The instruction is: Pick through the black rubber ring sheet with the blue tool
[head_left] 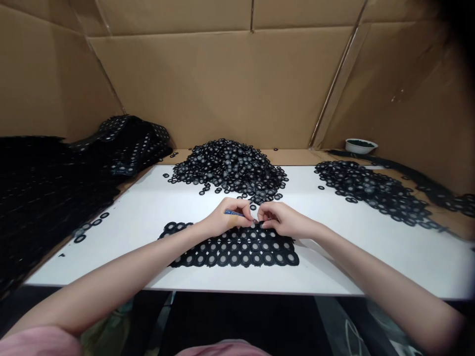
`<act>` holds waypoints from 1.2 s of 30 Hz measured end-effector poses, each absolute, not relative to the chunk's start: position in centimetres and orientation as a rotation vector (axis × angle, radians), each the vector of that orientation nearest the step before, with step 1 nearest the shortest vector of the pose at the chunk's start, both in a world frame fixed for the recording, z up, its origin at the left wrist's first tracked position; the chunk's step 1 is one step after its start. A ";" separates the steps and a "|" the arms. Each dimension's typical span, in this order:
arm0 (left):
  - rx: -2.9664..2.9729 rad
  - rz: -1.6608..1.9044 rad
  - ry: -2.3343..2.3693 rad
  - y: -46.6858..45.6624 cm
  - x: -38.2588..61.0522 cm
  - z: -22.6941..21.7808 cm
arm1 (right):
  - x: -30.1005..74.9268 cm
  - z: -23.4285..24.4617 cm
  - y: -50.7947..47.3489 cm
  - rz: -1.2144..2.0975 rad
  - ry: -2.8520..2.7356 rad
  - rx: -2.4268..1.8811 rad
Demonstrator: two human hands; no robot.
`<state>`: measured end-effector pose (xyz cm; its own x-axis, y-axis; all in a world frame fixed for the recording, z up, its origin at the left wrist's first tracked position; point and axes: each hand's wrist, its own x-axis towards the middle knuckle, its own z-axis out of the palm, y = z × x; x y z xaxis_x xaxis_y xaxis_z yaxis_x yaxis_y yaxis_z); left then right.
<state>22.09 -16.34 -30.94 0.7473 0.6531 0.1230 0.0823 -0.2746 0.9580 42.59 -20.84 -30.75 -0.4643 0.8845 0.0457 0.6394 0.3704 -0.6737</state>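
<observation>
A mat of joined black rings with pale round centres (234, 247) lies flat on the white tabletop in front of me. My left hand (230, 217) is closed around a slim blue tool with pale lettering (233, 213); its tip is hidden by my fingers. At the far edge of the mat, the left fingertips come close to those of my right hand (276, 217). The right thumb and fingers are pinched on a black ring (262, 225) in the mat's top row, partly covered by the fingers.
Behind my hands rises a big heap of loose black rings (230, 168). Another pile (367, 190) spreads to the right, near a white bowl (360, 146) with dark contents. Stacked dark ring sheets (129, 143) fill the left side. Cardboard walls (215, 89) enclose the white table (326, 267).
</observation>
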 end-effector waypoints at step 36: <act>1.602 0.713 0.630 -17.0 22.3 -30.4 | 43.4 -31.1 -21.1 0.919 -2.216 -1.177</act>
<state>22.25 -17.03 -30.45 0.6638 0.7412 0.1001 0.0081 -0.1409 0.9900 43.40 -21.07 -31.13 -0.5248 0.8466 0.0886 0.5351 0.4091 -0.7391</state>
